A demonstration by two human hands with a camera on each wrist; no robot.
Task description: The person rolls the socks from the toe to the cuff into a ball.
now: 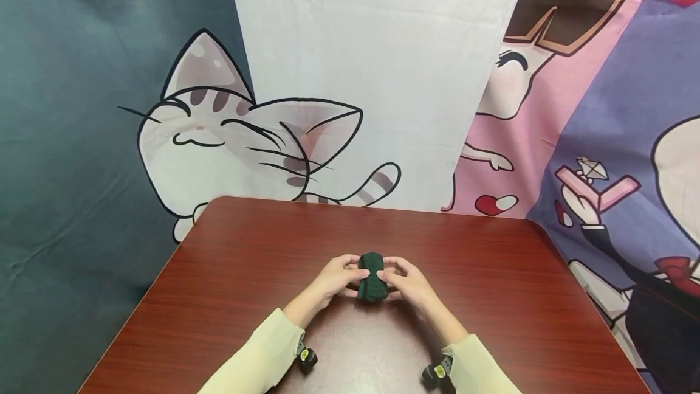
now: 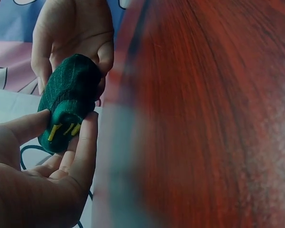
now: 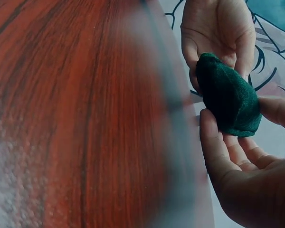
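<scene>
A rolled-up dark green sock (image 1: 372, 281) is held between both hands above the middle of the table. My left hand (image 1: 336, 278) grips its left end, thumb on top and fingers behind and beneath. On the other end my right hand (image 1: 410, 284) holds it in the same way. Seen from the left wrist, the sock (image 2: 69, 92) has ribbed knit, a folded-over end and small yellow marks near the left fingers. From the right wrist, the sock (image 3: 230, 99) shows a smooth, rounded, plain side.
The reddish-brown wooden table (image 1: 246, 242) spreads around the hands, with rounded far corners. Behind it hangs a cloth backdrop (image 1: 377, 65) with cartoon figures, including a cat. Small black cameras are strapped at both wrists, below pale sleeves (image 1: 262, 345).
</scene>
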